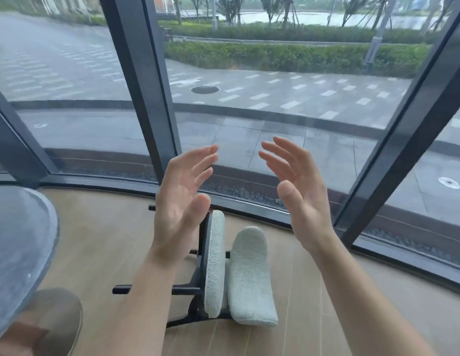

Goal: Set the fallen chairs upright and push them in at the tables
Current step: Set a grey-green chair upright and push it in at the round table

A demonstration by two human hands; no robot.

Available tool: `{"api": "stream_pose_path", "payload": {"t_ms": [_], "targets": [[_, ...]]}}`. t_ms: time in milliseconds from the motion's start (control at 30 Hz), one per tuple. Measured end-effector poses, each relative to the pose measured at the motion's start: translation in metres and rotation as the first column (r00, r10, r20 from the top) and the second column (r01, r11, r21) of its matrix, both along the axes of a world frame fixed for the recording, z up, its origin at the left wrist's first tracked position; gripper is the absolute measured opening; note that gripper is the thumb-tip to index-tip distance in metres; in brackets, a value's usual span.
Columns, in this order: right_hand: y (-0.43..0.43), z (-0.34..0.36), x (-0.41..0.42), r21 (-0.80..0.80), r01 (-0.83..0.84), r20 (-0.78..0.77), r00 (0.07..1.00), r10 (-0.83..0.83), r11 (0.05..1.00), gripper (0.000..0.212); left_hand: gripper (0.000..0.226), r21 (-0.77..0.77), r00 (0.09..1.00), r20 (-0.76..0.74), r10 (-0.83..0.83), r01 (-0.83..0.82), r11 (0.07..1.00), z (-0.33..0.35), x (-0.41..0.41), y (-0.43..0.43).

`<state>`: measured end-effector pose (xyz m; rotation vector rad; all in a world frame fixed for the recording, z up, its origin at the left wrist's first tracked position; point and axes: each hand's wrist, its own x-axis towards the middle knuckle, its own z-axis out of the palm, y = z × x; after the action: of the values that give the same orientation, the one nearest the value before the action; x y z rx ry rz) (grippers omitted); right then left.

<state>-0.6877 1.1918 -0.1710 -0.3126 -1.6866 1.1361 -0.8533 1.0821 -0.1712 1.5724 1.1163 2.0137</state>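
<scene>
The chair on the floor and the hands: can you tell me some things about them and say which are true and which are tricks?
1. The chair lies tipped over on the wooden floor. True.
2. The left hand grips a chair leg. False: it is open, holding nothing.
3. The right hand is open and empty. True.
4. The chair cushions are red. False: they are pale green.
5. A round table stands left of the chair. True.
</scene>
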Motion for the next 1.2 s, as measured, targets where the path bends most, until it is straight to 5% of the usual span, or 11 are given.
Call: {"api": "stream_pose_path", "payload": {"t_ms": [733,900,1200], "targets": [[0.305,0.001,-0.129,0.073,-0.407,0.036,0.914,0.405,0.911,0.087,0.057,0.123,0.920,0.061,0.386,-0.391,0.912,0.002,-0.086,0.258],[0.367,-0.018,-0.171,0.045,-0.624,0.018,0.781,0.624,0.780,0.088,0.056,0.074,0.796,0.053,0.603,-0.606,0.792,-0.010,-0.078,0.291],[0.423,-0.018,-0.179,-0.016,-0.925,0.017,0.380,0.925,0.380,0.092,0.056,-0.018,0.401,0.077,0.913,-0.915,0.403,-0.005,0.025,0.331]]}}
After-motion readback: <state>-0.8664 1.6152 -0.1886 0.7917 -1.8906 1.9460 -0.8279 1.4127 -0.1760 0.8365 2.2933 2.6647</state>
